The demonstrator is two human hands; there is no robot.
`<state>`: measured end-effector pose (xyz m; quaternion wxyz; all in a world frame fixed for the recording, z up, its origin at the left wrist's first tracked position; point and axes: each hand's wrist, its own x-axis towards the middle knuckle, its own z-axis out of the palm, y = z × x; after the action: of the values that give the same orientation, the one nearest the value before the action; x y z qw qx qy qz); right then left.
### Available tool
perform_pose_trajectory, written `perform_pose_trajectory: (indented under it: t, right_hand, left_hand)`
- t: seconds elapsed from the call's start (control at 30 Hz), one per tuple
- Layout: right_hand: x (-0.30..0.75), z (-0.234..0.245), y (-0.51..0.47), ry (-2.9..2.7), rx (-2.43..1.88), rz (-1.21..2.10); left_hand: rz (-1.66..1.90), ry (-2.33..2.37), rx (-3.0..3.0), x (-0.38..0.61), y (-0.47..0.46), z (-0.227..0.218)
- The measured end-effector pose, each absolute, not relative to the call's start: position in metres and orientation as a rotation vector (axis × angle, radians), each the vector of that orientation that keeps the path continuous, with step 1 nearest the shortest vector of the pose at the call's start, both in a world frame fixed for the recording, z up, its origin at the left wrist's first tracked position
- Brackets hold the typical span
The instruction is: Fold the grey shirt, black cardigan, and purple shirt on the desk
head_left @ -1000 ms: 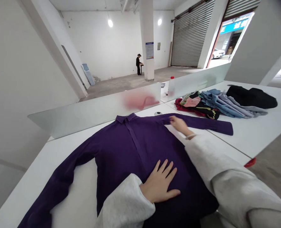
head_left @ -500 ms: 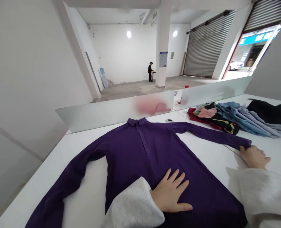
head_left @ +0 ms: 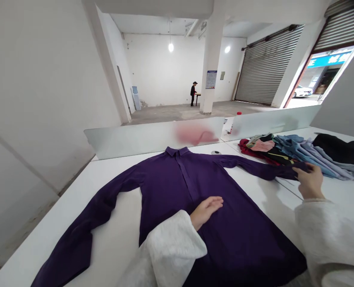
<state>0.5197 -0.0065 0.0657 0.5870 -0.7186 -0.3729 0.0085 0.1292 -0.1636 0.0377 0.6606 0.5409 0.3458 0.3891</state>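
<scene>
A dark purple long-sleeved shirt point(head_left: 177, 199) lies spread face up on the white table point(head_left: 117, 247), collar toward the far divider. My left hand point(head_left: 206, 209) hovers edge-on just over the shirt's middle, fingers stretched out and empty. My right hand point(head_left: 309, 181) is closed round the cuff end of the shirt's right-side sleeve point(head_left: 254, 167) and holds it lifted off the table. Both my arms wear white sleeves.
A pile of clothes point(head_left: 299, 153) in red, blue, grey and black lies at the right on the table. A frosted divider panel point(head_left: 153, 137) runs along the far edge. A person in black point(head_left: 193, 94) stands far off by a pillar.
My left hand has lifted off the shirt's front and turned on edge. My right hand slid out along the sleeve, took hold of the cuff and raised it.
</scene>
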Motion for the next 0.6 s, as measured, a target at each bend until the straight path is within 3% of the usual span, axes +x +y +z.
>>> perform_pose_trajectory:
  t: [0.17, 0.27, 0.4, 0.47, 0.6]
  right_hand:
    - [0.417, 0.152, -0.033, -1.18, -1.103, 0.423]
    - [0.362, 0.188, -0.084, -1.853, -0.831, 0.863]
    - [0.329, 0.205, -0.135, -2.865, -0.168, 1.521]
    - [0.328, 0.202, -0.137, -2.97, -0.092, 1.577]
    - [0.34, 0.176, -0.098, -2.803, -0.504, 1.33]
  left_hand:
    - [0.938, 0.7, 0.822, 0.116, -0.153, 0.035]
    - [0.966, 0.66, 0.682, 0.102, -0.142, 0.033]
    - [1.04, 0.649, 0.702, 0.081, -0.132, 0.036]
    - [1.04, 0.662, 0.726, 0.074, -0.129, 0.039]
    - [0.947, 0.787, 0.86, 0.068, -0.129, 0.044]
